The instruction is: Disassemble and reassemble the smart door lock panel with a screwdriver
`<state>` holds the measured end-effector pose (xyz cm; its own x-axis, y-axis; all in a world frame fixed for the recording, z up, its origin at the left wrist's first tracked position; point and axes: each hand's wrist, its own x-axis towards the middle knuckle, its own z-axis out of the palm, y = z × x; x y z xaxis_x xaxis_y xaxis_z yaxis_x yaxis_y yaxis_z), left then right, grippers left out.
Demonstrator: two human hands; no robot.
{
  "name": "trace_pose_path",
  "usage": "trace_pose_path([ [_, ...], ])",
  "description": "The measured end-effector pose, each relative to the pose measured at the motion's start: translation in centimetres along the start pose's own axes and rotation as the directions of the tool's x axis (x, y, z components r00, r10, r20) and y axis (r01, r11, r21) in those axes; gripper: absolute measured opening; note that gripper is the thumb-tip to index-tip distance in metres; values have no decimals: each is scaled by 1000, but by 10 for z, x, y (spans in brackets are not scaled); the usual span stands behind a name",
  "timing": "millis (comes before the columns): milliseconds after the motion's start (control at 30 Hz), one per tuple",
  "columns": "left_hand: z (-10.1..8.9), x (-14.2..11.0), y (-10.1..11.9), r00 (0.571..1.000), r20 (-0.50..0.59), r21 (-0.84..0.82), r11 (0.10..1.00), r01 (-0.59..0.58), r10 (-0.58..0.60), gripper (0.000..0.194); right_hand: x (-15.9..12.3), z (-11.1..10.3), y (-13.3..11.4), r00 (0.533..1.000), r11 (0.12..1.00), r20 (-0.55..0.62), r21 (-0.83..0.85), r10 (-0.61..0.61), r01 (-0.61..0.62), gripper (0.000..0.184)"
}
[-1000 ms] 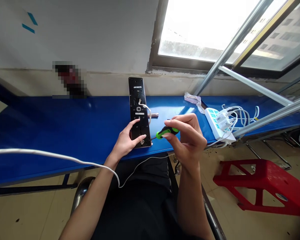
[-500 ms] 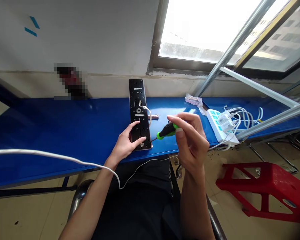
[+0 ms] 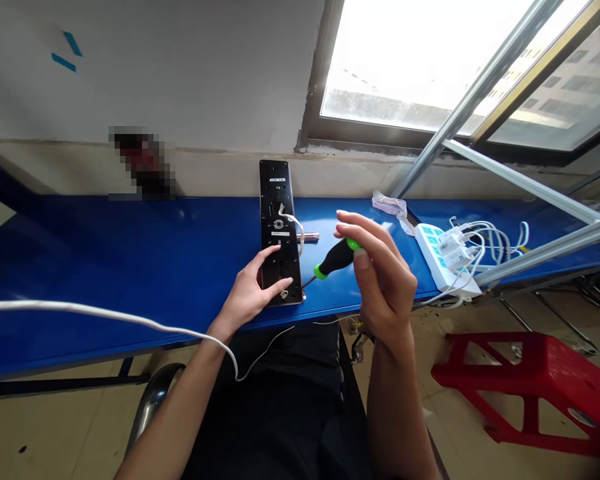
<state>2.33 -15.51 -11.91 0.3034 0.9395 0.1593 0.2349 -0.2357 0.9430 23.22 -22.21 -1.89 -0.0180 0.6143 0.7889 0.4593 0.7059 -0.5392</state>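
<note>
A long black panel (image 3: 275, 260), which looks like the back of a door lock, lies across the bench. It has screw holes, white labels and a white connector cable (image 3: 295, 221). A metal handle (image 3: 310, 237) juts out from its right side. My left hand (image 3: 247, 290) grips the panel's near end, thumb and forefinger spread over its face. In my right hand (image 3: 385, 273) is a black and green screwdriver (image 3: 335, 260), its handle end against the thumb and fingers. The screwdriver slants down left, its tip at the panel's near right corner.
The blue bench (image 3: 130, 267) runs along the wall. At right stand a white power strip (image 3: 430, 250) with plugged chargers and cables, a plastic bag (image 3: 393, 205) and metal frame bars (image 3: 440, 137). A white cord (image 3: 130, 317) crosses my left forearm. A red stool (image 3: 545, 373) is on the floor.
My right hand's fingers have straightened and loosened around the screwdriver handle, showing more of it. The tip stays at the same corner. My left hand keeps its place on the panel.
</note>
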Motion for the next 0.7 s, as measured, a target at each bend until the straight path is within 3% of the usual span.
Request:
trace_pose_path([
  [133, 2, 0, -2, 1000, 2, -30, 999, 18, -18, 72, 2, 1, 5, 999, 992, -34, 125, 17, -12, 38],
  [367, 3, -1, -1, 1000, -3, -74, 997, 19, -20, 72, 0, 5, 9, 988, 995, -119, 3, -95, 96, 32],
  [567, 3, -1, -2, 1000, -15, -62, 998, 7, -8, 72, 0, 6, -1, 1000, 992, 14, 129, 8, -10, 42],
  [700, 3, -1, -1, 1000, -12, -55, 999, 2, -2, 70, 1, 6, 1, 994, 997, -90, 32, -64, 67, 45],
])
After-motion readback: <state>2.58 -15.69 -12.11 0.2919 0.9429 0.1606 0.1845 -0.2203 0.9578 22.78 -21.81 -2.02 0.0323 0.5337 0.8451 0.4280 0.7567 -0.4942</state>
